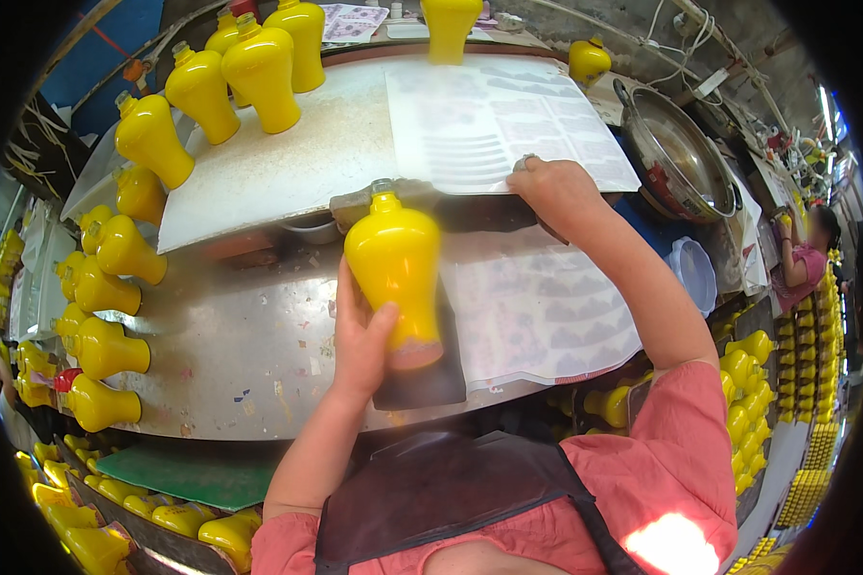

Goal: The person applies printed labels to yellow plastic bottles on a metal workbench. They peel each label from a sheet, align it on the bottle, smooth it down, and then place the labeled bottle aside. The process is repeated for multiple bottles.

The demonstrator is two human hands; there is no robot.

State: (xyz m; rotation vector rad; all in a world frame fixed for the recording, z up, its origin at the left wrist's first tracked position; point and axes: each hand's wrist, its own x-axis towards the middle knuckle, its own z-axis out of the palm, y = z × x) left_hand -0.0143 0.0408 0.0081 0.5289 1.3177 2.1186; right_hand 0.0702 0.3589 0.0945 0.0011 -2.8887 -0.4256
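Note:
A glossy yellow bottle [391, 251] with a clear glass neck stands tilted before me, its lower end showing a pinkish-grey band. My left hand [362, 343] is wrapped round its lower left side, thumb across the front. At the front edge of a white sheet [460, 125] printed with grey patterns, my right hand [558, 192] is closed, thumb and fingers pinched at that edge. The fingertips are partly hidden. Below the bottle lies a dark mat [431, 391]. A second printed sheet [556, 311] covers the table's right part.
Several yellow bottles [259, 72] stand on the raised white board [326, 125]; others line the metal table's [221, 355] left edge. At right are a metal basin [676, 144] and a pale blue tub [690, 273]. A co-worker [807, 264] in pink is farther right.

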